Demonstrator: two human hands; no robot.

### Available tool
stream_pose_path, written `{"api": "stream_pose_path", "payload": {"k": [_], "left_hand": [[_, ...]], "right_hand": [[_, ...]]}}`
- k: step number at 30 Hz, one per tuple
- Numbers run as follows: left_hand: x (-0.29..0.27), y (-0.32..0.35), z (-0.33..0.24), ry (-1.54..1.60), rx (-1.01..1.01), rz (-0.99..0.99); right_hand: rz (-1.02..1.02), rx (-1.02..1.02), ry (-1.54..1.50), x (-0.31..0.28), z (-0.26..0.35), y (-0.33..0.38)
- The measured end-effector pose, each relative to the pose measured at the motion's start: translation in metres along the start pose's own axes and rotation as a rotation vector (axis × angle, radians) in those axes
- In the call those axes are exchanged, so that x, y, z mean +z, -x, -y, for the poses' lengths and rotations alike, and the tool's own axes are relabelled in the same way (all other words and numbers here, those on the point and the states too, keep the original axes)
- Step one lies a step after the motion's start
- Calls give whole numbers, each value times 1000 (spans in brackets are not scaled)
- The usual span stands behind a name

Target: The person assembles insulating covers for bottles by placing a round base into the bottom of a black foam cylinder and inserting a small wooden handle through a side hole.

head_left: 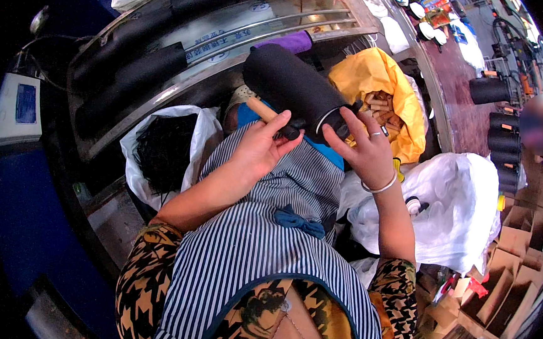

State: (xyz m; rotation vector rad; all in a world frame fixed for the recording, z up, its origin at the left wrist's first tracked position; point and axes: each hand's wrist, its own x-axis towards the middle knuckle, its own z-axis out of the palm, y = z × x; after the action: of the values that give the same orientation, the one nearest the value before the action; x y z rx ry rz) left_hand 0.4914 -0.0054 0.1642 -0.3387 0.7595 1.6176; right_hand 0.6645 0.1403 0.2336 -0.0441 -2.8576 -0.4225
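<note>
A black cylindrical flask (296, 89) lies tilted above my lap, its silver-rimmed end toward me. My right hand (370, 151) is closed round the black fitting at that end, thumb and fingers on either side of it. In my left hand (257, 146) is a light wooden handle (261, 109) with a black end piece, pinched between thumb and fingers just beside the flask. I cannot tell whether the handle is joined to the flask. A yellow bag (416, 126) of short wooden pieces (386, 108) stands beyond my right hand.
A metal-railed bench (351, 14) holding several black cylinders (146, 66) runs across the far left. A white bag of black strands (204, 136) stands left; a large white plastic bag (452, 201) sits right. Farther right are divided cardboard boxes (509, 280) and more black flasks (504, 132).
</note>
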Motion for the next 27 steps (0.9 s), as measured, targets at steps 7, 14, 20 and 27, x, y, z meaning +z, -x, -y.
{"api": "stream_pose_path", "payload": {"k": [7, 14, 20, 27], "left_hand": [[8, 6, 6, 40, -2, 39], [11, 5, 21, 45, 106, 83], [9, 5, 11, -48, 226, 90], [21, 12, 20, -36, 299, 144]], "right_hand": [[-120, 398, -99, 13, 14, 6], [-113, 1126, -760, 31, 49, -4], [-371, 1238, -1786, 11, 65, -25], [-350, 1297, -1772, 17, 59, -26]]}}
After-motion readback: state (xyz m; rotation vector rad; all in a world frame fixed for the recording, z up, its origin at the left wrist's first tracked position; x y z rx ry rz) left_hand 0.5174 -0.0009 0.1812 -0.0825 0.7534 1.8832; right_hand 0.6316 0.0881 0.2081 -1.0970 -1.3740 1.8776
